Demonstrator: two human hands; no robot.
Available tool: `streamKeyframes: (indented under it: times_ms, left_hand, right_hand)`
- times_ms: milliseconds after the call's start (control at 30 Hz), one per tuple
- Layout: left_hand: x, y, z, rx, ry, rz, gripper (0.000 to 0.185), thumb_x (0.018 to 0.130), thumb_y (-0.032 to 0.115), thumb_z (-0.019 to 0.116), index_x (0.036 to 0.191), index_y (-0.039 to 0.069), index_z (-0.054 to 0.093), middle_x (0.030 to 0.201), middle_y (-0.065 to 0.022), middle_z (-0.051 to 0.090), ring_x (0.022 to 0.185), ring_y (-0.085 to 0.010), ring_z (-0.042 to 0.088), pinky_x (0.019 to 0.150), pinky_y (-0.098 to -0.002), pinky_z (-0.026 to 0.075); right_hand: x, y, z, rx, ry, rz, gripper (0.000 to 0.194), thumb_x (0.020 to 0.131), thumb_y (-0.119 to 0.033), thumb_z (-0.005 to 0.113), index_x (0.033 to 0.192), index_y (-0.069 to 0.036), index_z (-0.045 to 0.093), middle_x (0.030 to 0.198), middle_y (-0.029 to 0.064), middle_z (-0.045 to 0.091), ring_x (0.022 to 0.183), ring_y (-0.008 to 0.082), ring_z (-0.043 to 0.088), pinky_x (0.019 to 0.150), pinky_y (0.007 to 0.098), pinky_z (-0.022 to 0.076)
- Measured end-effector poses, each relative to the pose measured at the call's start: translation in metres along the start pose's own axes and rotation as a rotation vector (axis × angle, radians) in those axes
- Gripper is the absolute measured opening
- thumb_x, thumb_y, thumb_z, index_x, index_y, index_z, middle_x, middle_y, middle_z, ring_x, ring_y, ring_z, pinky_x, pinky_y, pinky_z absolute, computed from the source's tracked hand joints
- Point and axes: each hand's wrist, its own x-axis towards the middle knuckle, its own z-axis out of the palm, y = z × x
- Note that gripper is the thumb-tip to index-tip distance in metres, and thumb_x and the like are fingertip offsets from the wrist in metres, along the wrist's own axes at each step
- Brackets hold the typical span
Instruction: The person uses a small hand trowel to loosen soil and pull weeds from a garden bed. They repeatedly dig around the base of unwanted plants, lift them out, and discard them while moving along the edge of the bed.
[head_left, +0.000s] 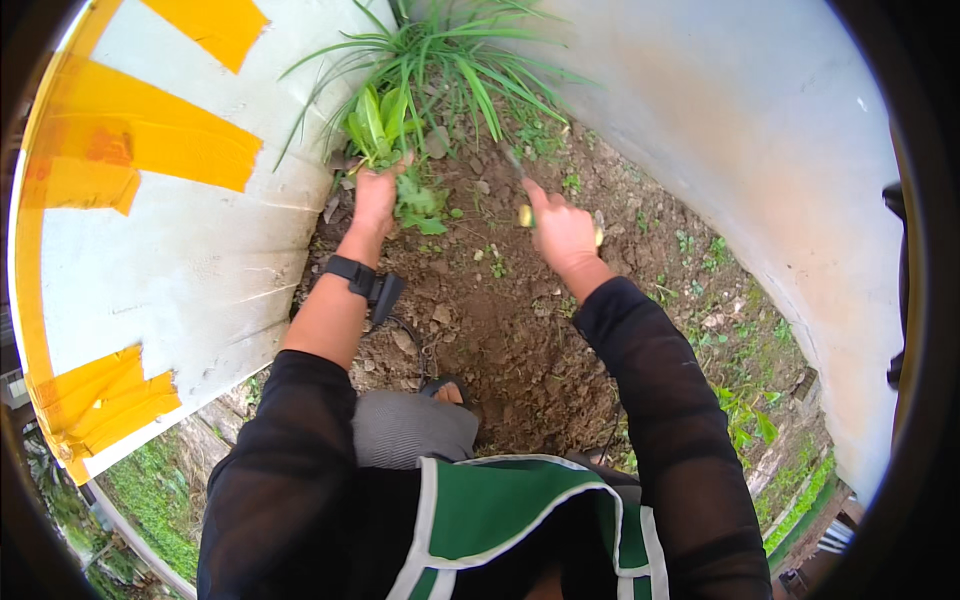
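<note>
My left hand (376, 193) is closed around the base of a leafy green plant (377, 124) at the upper left of the soil. Lobed green leaves (421, 204) hang just right of that wrist. In my right hand (564, 229) is a hand tool with a yellow and green handle (526, 216); its narrow metal shaft (513, 161) points up and left towards the soil. The tool's tip is hard to make out. A clump of long, strap-like leaves (450, 56) arches above both hands. Brown, crumbly soil (510, 322) with small weeds lies below them.
A white panel with orange tape (187, 255) stands close on the left. Another pale panel (735, 127) curves along the right. The two narrow towards the top, behind the long-leaved clump. Low weeds (750, 427) grow at the lower right. A sandalled foot (448, 391) rests on the soil.
</note>
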Motion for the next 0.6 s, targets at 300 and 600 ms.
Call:
streamKeyframes:
  times_ms: [300,600]
  left_hand:
    - [-0.009,-0.004,-0.025,0.077,0.079,0.043,0.034,0.077,0.013,0.072,0.105,-0.001,0.059,0.096,-0.0066,0.062,0.085,-0.0151,0.056,0.079,-0.0296,0.043]
    - [-0.003,-0.007,-0.003,-0.004,0.052,0.032,0.04,0.075,0.02,0.075,0.105,0.0,0.058,0.098,-0.0051,0.061,0.086,-0.017,0.055,0.077,-0.0328,0.044]
  right_hand:
    - [-0.072,-0.023,-0.007,0.806,-0.049,0.329,0.035,0.079,-0.01,0.063,0.114,-0.011,0.061,0.104,0.0167,0.065,0.093,0.024,0.065,0.083,0.0331,0.0502]
    - [-0.053,-0.047,0.026,1.802,-0.057,0.505,0.034,0.086,-0.01,0.057,0.119,-0.004,0.056,0.06,0.0014,0.051,0.039,0.0073,0.04,0.036,0.0258,0.0344]
